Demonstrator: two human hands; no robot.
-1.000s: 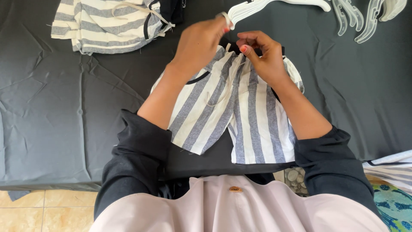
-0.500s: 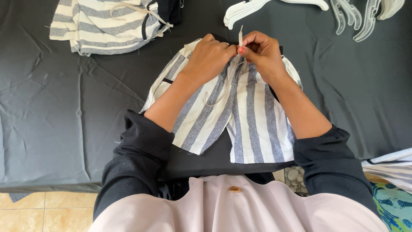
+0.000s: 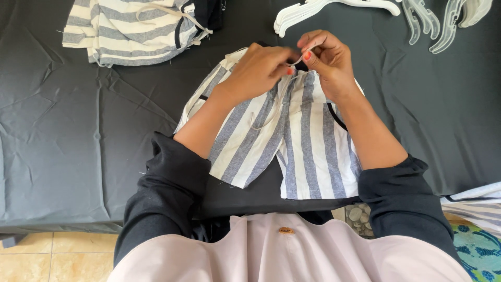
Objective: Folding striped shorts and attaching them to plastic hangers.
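**Working the cord at the waistband of the striped shorts**

Both hands meet at the top edge of the grey-and-white striped shorts (image 3: 292, 141), which lie flat on the dark cloth-covered surface (image 3: 78, 130), legs pointing toward the person. The left hand (image 3: 258, 70) has its fingers pinched shut on the thin pale cord (image 3: 263, 121); the right hand (image 3: 326, 62) pinches the same cord just beside them, fingertip to fingertip. To do this well, I judge it best to keep the pinches close together and pull gently, so the waistband does not bunch.

A loop of cord trails below the left fingers. The knot or cord end itself is covered by the fingertips, so its state cannot be told. Beyond the fingers, white hangers (image 3: 334, 10) and another striped garment (image 3: 135, 28) are cut off by the frame's top.
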